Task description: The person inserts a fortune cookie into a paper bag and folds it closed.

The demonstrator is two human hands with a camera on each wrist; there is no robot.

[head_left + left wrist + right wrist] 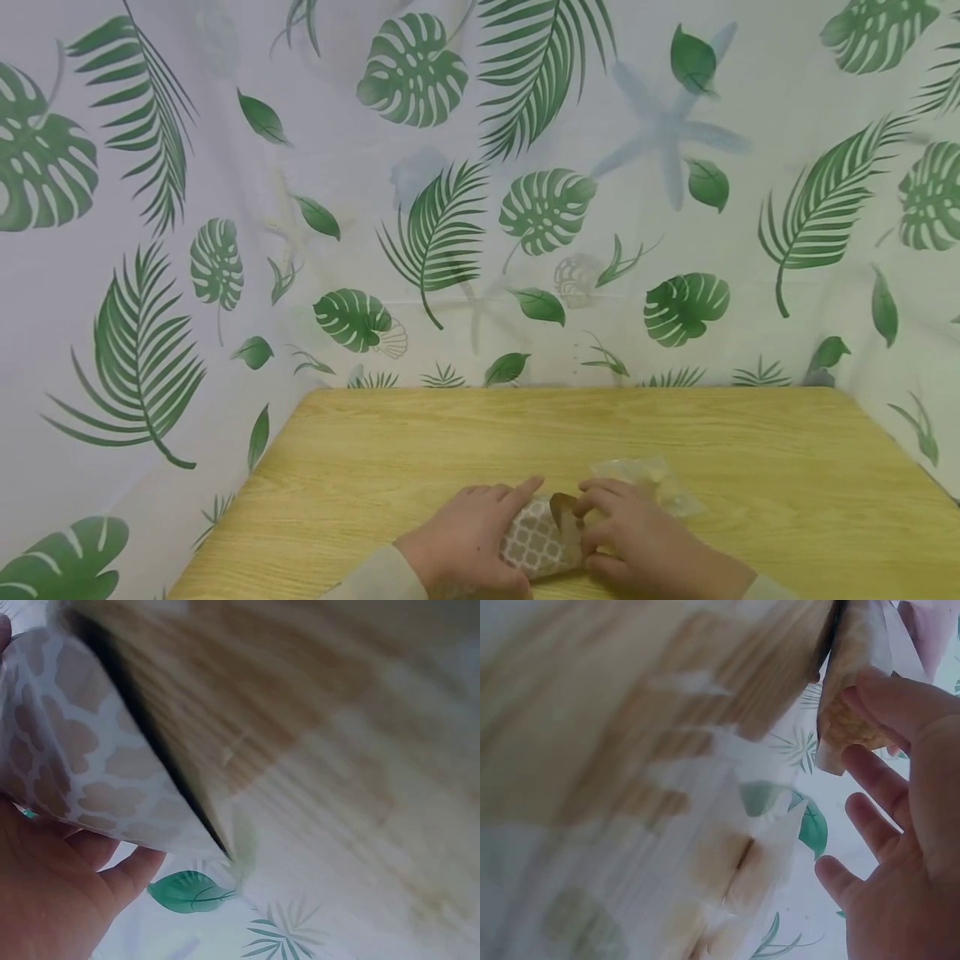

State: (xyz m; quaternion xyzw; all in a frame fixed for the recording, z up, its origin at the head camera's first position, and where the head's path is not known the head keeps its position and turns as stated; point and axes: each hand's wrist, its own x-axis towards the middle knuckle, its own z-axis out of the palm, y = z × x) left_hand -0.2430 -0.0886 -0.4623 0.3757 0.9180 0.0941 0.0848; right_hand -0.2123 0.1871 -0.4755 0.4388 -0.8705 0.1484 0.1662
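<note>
Your patterned packet (536, 540) lies at the lower middle of the head view, on the tabletop (337, 467), between your two hands. Your left hand (468, 533) grips its left part, fingers along opposite edges. Your right hand (637, 533) pinches its brown right end, with the other fingers spread apart in the right wrist view. A clear bag (671, 487) lies just beyond that hand.

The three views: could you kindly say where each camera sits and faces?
Head: worn there, facing forward, down at the table; left hand, right hand, sleeves show.
Left wrist: worn there, facing the patterned packet; left hand shows.
Right wrist: worn there, facing table and packet; right hand shows.
Head and left wrist share the packet.
</note>
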